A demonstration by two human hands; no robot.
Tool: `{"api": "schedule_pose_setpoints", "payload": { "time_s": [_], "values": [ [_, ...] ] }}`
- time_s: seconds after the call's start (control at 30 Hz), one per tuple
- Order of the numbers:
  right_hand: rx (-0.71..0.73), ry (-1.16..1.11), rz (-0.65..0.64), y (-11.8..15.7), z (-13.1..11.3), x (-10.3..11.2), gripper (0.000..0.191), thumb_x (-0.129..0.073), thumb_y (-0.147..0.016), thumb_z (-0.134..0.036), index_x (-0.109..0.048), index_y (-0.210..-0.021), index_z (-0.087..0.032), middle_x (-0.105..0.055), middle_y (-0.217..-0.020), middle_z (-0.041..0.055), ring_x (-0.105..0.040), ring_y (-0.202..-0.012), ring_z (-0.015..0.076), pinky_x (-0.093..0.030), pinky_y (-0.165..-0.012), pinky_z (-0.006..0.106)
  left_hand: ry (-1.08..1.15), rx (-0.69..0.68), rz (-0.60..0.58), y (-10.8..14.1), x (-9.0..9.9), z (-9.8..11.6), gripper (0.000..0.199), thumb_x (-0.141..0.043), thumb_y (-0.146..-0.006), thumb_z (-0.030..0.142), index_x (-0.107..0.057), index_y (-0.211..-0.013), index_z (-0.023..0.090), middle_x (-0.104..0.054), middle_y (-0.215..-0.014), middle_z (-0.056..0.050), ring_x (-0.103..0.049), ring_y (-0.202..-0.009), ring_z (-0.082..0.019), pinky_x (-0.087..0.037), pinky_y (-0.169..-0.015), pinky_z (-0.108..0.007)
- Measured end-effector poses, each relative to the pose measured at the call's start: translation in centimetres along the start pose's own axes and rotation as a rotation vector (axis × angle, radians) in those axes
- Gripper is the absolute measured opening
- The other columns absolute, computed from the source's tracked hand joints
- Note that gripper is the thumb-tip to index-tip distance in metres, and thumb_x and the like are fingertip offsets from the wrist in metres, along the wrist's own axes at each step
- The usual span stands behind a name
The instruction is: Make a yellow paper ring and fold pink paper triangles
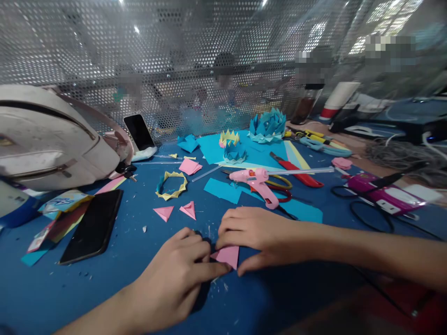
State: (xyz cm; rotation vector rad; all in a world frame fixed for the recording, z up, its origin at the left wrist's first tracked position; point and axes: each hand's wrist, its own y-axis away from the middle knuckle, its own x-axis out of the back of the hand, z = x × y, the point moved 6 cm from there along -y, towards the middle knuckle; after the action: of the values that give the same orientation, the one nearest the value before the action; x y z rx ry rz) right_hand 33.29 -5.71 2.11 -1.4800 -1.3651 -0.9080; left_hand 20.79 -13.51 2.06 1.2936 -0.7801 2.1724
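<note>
A small folded pink paper triangle [227,256] lies flat on the blue table between my hands. My left hand [186,270] presses its lower edge with the stretched index finger, the other fingers curled in. Over the upper edge bends my right hand [256,235], fingertips on the paper and thumb beside its right corner. Just beyond lie two more folded pink pieces [163,213] and a yellow paper ring [171,185] with a blue section. A pink glue gun [256,179] rests on its side past my right hand, near scissors [279,184].
Blue paper sheets [213,146] carry small pointed paper crowns [229,138] and a large blue paper flower [268,125]. Red-handled pliers [302,174], a purple power strip [386,195] and cables are at the right. A phone [92,225] and a white backpack [52,139] are at the left.
</note>
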Motion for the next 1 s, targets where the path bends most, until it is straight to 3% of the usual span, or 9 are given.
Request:
{"api": "schedule_pose_setpoints", "payload": {
  "time_s": [0.17,0.27,0.4,0.5,0.6,0.7,0.83,1.0],
  "values": [
    [-0.064,-0.027,0.011,-0.4,0.4,-0.1,0.020,-0.058,-0.099,-0.033,-0.065,-0.099,-0.014,-0.065,-0.093,0.0055,-0.052,-0.086,0.0180,-0.041,-0.076,0.029,-0.103,-0.082,0.049,0.1,-0.1,-0.1,0.043,-0.036,-0.092,0.008,-0.061,-0.124,0.023,-0.057,-0.077,-0.002,-0.049,-0.070,-0.019,-0.034,-0.070,-0.035],
    [-0.186,-0.110,0.022,-1.0,1.0,-0.4,0.017,-0.057,-0.099,-0.027,-0.066,-0.090,-0.015,-0.066,-0.086,0.0032,-0.054,-0.083,0.0168,-0.040,-0.072,0.026,-0.181,-0.107,0.063,0.1,-0.4,-0.3,0.041,-0.036,-0.092,0.008,-0.061,-0.122,0.019,-0.058,-0.078,-0.002,-0.049,-0.069,-0.020,-0.035,-0.069,-0.035],
    [-0.392,-0.168,0.034,-1.2,1.7,-0.5,0.007,-0.062,-0.094,-0.019,-0.069,-0.092,-0.018,-0.067,-0.085,0.0021,-0.059,-0.081,0.0165,-0.038,-0.067,0.024,-0.251,-0.127,0.082,0.2,-0.6,-0.6,0.038,-0.035,-0.095,0.010,-0.062,-0.120,0.017,-0.060,-0.080,-0.003,-0.051,-0.070,-0.020,-0.036,-0.069,-0.036],
    [-0.448,-0.166,0.052,-1.0,1.9,-0.4,0.010,-0.064,-0.089,-0.015,-0.068,-0.097,-0.020,-0.066,-0.084,-0.0002,-0.059,-0.077,0.0152,-0.036,-0.064,0.024,-0.326,-0.167,0.133,0.4,-0.6,0.0,0.037,-0.031,-0.100,0.012,-0.064,-0.117,0.013,-0.063,-0.081,-0.004,-0.051,-0.069,-0.020,-0.037,-0.070,-0.035],
    [-0.370,-0.127,0.112,-0.8,1.6,-0.4,0.002,-0.065,-0.091,-0.019,-0.066,-0.094,-0.019,-0.067,-0.090,-0.0004,-0.057,-0.085,0.0155,-0.037,-0.070,0.026,-0.410,-0.197,0.223,0.9,-0.5,0.8,0.041,-0.028,-0.104,0.012,-0.068,-0.111,0.011,-0.070,-0.093,-0.005,-0.056,-0.076,-0.018,-0.040,-0.080,-0.035],
    [-0.276,-0.075,0.199,-0.3,1.5,-0.7,0.010,-0.061,-0.097,-0.026,-0.065,-0.093,-0.018,-0.067,-0.090,0.0004,-0.055,-0.084,0.0152,-0.038,-0.073,0.027,-0.508,-0.182,0.287,1.4,-0.7,1.2,0.041,-0.030,-0.105,0.013,-0.070,-0.110,0.014,-0.074,-0.110,-0.002,-0.060,-0.096,-0.018,-0.035,-0.099,-0.034],
    [-0.156,-0.003,0.251,0.3,1.3,-0.7,0.024,-0.046,-0.105,-0.028,-0.067,-0.101,-0.019,-0.067,-0.089,0.0015,-0.053,-0.080,0.0149,-0.038,-0.070,0.028,-0.555,-0.139,0.319,1.9,-1.0,0.9,0.037,-0.035,-0.103,0.013,-0.072,-0.106,0.016,-0.077,-0.102,0.001,-0.061,-0.097,-0.017,-0.023,-0.116,-0.033],
    [0.033,0.126,0.307,0.8,0.5,-0.2,0.029,-0.038,-0.106,-0.015,-0.067,-0.108,-0.016,-0.072,-0.105,0.0021,-0.057,-0.092,0.0146,-0.042,-0.076,0.029,-0.491,-0.087,0.316,2.3,-1.5,-0.1,0.035,-0.040,-0.104,0.015,-0.074,-0.107,0.020,-0.076,-0.099,0.003,-0.062,-0.094,-0.014,-0.019,-0.120,-0.032]
  ]
}}
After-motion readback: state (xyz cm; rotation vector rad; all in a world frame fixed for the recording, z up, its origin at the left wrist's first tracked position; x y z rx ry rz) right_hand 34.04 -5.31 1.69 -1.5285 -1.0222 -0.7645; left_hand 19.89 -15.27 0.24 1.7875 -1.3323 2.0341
